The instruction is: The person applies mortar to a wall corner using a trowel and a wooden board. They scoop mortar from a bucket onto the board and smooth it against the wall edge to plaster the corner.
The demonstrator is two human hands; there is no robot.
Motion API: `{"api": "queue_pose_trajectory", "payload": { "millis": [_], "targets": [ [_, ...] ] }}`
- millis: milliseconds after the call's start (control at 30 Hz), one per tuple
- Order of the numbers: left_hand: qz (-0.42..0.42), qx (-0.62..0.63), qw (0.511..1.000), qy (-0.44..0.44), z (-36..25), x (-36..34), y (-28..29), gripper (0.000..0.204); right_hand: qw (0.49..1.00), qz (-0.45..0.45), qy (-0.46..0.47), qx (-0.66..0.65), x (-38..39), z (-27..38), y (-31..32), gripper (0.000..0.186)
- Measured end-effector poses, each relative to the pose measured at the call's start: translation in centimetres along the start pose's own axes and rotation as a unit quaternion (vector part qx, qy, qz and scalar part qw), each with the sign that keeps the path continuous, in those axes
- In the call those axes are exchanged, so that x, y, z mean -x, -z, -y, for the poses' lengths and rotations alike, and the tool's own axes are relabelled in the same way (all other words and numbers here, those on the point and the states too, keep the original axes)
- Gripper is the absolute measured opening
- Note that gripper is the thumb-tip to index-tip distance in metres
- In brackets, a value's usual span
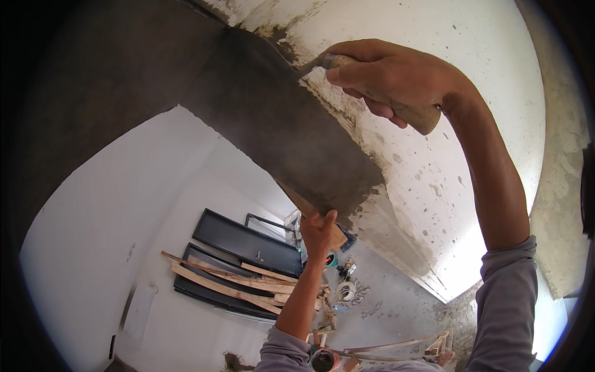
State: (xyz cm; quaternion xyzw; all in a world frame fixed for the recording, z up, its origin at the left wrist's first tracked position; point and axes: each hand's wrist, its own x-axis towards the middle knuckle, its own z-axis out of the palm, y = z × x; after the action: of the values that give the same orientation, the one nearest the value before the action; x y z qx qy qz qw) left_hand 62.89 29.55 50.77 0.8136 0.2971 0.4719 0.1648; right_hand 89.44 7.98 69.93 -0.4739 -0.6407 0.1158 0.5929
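Note:
My right hand [396,77] is wrapped round the thick, worn handle of a trowel [423,119]. The trowel's thin metal end reaches left to the upper edge of a band of dark wet plaster [279,111], where it meets the white wall [427,180]. Lower down, my left hand [319,232] closes on a wooden board [299,199] that lies along the lower edge of the plaster band. Part of the board is hidden behind the plastered edge and my fingers.
Below, dark panels [245,242] lean at the white wall with several wooden planks [229,286] across them. Coiled hose [346,290] and small tools lie on the grey floor [390,291]. A bucket [323,359] and a wooden frame [396,350] are near the bottom edge.

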Motion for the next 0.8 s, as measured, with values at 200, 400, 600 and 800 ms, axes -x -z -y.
{"api": "queue_pose_trajectory", "payload": {
  "millis": [200,400,600,800],
  "targets": [
    [0.015,-0.003,1.0,0.004,1.7,-0.1,0.1,0.042,1.0,0.01,0.005,0.026,-0.4,0.1,0.7,0.029],
    [0.035,-0.013,0.999,0.037,0.5,-0.1,0.3,0.04,0.998,0.015,0.017,0.053,-0.8,0.1,1.7,0.036],
    [0.025,-0.016,0.999,0.039,1.3,-0.1,0.2,0.039,0.999,0.01,0.03,0.035,-0.3,0.3,1.9,0.047],
    [0.01,-0.011,0.999,0.048,1.8,-0.1,0.0,0.038,0.998,-0.043,-0.011,0.043,3.6,-0.2,2.4,0.046]
  ]
}}
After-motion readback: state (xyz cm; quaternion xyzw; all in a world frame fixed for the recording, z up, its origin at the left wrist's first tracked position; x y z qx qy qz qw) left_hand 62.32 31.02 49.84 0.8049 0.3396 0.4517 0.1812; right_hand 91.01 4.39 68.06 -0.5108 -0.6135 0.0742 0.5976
